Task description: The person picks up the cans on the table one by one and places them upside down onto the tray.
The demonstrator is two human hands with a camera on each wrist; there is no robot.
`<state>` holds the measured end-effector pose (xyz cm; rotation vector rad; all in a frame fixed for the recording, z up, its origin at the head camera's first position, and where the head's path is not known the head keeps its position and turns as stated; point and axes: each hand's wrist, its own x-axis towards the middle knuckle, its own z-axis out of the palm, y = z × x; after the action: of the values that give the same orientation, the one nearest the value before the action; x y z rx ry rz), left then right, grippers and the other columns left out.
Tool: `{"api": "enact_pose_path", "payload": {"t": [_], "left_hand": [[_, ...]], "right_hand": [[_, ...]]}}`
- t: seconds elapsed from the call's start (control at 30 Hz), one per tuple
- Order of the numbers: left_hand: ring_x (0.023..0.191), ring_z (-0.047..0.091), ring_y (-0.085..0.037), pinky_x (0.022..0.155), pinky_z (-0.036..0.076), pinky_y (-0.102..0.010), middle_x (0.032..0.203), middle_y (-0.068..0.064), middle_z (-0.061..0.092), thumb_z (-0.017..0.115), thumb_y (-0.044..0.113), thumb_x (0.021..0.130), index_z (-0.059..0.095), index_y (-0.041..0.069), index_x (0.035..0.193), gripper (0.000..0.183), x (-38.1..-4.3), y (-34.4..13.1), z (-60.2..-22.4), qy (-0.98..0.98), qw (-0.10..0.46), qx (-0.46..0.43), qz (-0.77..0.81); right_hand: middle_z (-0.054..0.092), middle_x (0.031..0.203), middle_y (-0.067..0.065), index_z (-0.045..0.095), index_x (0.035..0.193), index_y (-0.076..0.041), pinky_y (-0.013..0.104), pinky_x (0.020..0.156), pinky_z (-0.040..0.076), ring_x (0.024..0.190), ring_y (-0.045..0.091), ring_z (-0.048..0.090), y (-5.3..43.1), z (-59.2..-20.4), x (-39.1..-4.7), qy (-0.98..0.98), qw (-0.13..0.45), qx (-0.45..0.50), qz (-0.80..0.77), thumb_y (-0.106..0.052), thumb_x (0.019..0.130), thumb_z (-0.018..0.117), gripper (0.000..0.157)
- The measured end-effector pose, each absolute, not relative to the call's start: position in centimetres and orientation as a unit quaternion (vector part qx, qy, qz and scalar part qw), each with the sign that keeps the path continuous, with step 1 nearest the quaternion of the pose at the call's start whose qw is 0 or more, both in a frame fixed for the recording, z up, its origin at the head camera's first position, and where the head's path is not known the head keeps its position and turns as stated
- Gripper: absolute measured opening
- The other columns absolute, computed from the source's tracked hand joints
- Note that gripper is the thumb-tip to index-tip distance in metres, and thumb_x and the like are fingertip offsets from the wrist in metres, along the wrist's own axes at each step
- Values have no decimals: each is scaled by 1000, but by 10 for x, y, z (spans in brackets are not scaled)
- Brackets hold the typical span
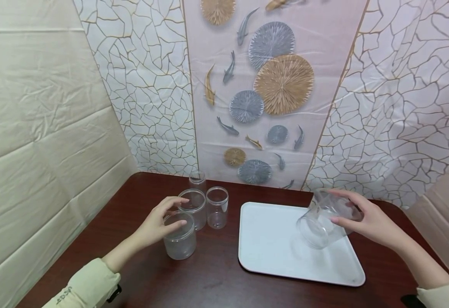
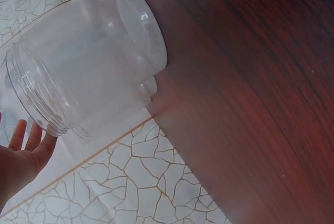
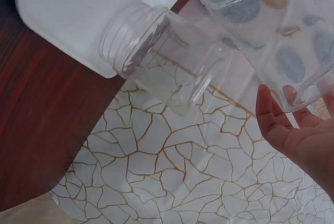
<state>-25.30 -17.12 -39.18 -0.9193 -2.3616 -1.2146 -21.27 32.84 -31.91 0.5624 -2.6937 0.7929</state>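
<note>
My right hand (image 1: 367, 218) grips a clear wide-mouthed jar (image 1: 318, 235) near its base, the jar tilted mouth-down over the white tray (image 1: 270, 248). In the right wrist view, another clear jar (image 3: 162, 57) stands upside down on the tray, beside the held one. My left hand (image 1: 160, 220) is at the nearest clear jar (image 1: 179, 248), which stands upright on the table. The left thumb overlaps its mouth and the fingers reach across towards a second upright jar (image 1: 195, 216) behind. In the left wrist view, fingertips (image 2: 48, 141) are right at a jar's rim.
Two narrower clear jars stand behind the left group: one (image 1: 217, 214) with a small white patch, and a farther one (image 1: 197, 179) near the wall. The dark wooden table (image 1: 212, 278) ends at a patterned wall covering (image 1: 282, 85).
</note>
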Motion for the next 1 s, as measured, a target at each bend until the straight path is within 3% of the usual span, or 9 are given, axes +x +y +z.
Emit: {"api": "enact_pose_path", "payload": {"t": [0.2,0.3,0.43,0.6,0.7,0.83,1.0], "left_hand": [[103,53,-30,82,53,-47,119,-6,56,75,8,79,55,8,124,49,-252,-170,-391,-833,156,-321,-424],[103,53,-30,82,54,-47,117,-6,56,75,8,79,55,9,124,50,-252,-170,-390,-833,157,-317,-425],[101,53,-31,81,54,-45,115,-7,56,75,6,77,56,9,123,50,-252,-170,-390,-833,165,-314,-424],[103,53,-31,82,54,-46,116,-7,56,75,6,77,56,8,123,50,-251,-170,-389,-835,162,-310,-424],[104,54,-31,82,53,-47,117,-7,56,75,6,78,55,7,123,50,-250,-171,-390,-836,157,-308,-427],[105,54,-31,83,54,-44,119,-7,56,74,7,79,55,8,124,49,-249,-172,-390,-836,154,-305,-429],[106,55,-30,83,54,-42,120,-8,56,74,9,80,55,10,124,48,-250,-173,-391,-836,152,-302,-432]], "right_hand": [[55,121,0,52,130,-14,8,72,41,99,-16,39,340,-324,-216,-932,154,219,246,-20,74,80,63],[58,119,9,55,125,-10,11,67,44,95,-14,44,344,-327,-219,-926,172,249,226,-18,69,83,62],[63,111,9,58,120,-7,10,67,41,91,-11,47,348,-329,-221,-917,195,283,202,-17,65,85,63],[65,109,9,60,116,-4,0,82,32,103,-17,42,352,-331,-220,-910,219,303,181,-18,61,87,63],[65,108,10,61,114,-3,-1,84,29,105,-20,39,353,-332,-221,-909,221,306,177,-17,59,87,62],[64,108,10,61,115,-5,3,82,32,103,-10,45,356,-333,-221,-919,213,292,157,-21,59,87,63],[63,108,9,59,116,-9,20,78,39,97,11,53,357,-335,-221,-933,197,272,127,-26,60,87,65]]}}
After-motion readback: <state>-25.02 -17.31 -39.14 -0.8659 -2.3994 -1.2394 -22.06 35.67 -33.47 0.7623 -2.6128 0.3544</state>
